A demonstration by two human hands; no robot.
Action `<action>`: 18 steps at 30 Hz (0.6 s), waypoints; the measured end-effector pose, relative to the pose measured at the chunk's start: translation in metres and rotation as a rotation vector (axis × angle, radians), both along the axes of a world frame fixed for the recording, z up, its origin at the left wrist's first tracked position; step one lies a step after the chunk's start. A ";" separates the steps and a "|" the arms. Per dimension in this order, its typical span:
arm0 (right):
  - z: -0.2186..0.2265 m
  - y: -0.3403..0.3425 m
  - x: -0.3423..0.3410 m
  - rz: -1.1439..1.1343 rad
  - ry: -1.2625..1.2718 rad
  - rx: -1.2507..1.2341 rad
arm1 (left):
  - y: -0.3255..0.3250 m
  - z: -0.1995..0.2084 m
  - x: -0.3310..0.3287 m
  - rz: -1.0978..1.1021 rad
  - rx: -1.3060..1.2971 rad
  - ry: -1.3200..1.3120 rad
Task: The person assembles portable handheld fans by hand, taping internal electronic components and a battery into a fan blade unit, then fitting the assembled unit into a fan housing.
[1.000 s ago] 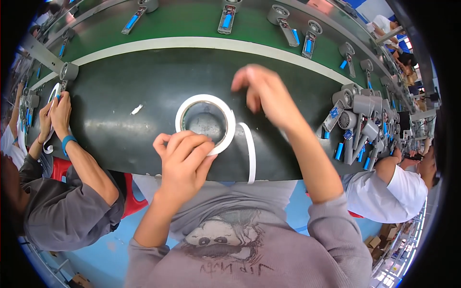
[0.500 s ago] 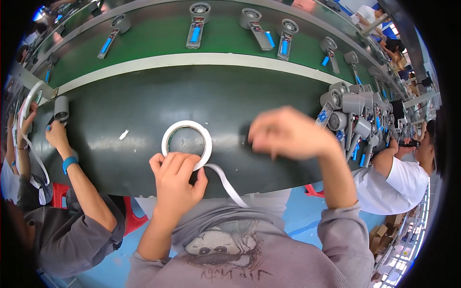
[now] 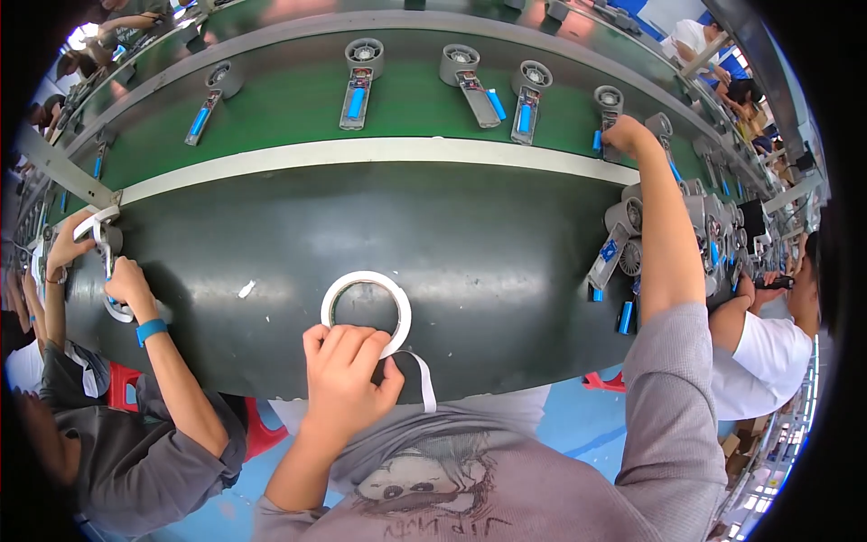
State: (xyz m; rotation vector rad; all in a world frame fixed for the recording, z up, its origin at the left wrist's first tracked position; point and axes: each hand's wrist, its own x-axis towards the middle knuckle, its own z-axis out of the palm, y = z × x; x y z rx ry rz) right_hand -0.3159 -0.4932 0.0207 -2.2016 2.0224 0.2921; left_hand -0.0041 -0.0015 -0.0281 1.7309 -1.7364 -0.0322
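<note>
My left hand (image 3: 343,379) pinches the near rim of a white tape roll (image 3: 366,303) that lies flat on the dark worktop (image 3: 470,244). A loose strip of tape (image 3: 423,381) hangs from the roll over the table's near edge. My right arm reaches far out to the right, and my right hand (image 3: 628,135) closes its curled fingers over the handle of a grey hand fan (image 3: 608,99) with a blue part, on the green conveyor belt (image 3: 298,122).
More grey fans with blue parts lie along the belt (image 3: 359,77) and are heaped at the right (image 3: 632,244). A person on the left wearing a blue wristband (image 3: 152,331) handles tape. Another person in a white shirt (image 3: 768,352) works at the right.
My right hand has left the spot beside the tape roll and stretched out to the fan on the belt. My left hand stays on the roll.
</note>
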 end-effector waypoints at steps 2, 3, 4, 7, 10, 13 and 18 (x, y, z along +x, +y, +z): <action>0.003 -0.004 0.000 -0.101 -0.142 0.084 | -0.002 0.000 -0.002 -0.005 -0.017 0.018; 0.003 -0.005 -0.001 -0.196 -0.288 0.170 | -0.002 0.000 -0.003 -0.013 -0.019 0.020; 0.000 -0.002 0.004 -0.201 -0.340 0.151 | -0.002 0.001 -0.003 -0.012 -0.010 0.013; 0.005 0.012 -0.004 -0.315 -0.726 0.139 | -0.004 0.002 -0.008 -0.028 -0.013 0.022; 0.019 0.050 -0.015 -0.209 -0.915 0.196 | -0.008 0.003 -0.013 -0.054 -0.025 0.043; 0.031 0.116 0.010 -0.033 -1.156 0.183 | -0.009 0.007 -0.016 -0.035 -0.062 0.065; 0.027 0.235 0.016 0.121 -1.332 0.306 | -0.038 0.039 -0.050 -0.114 0.021 0.659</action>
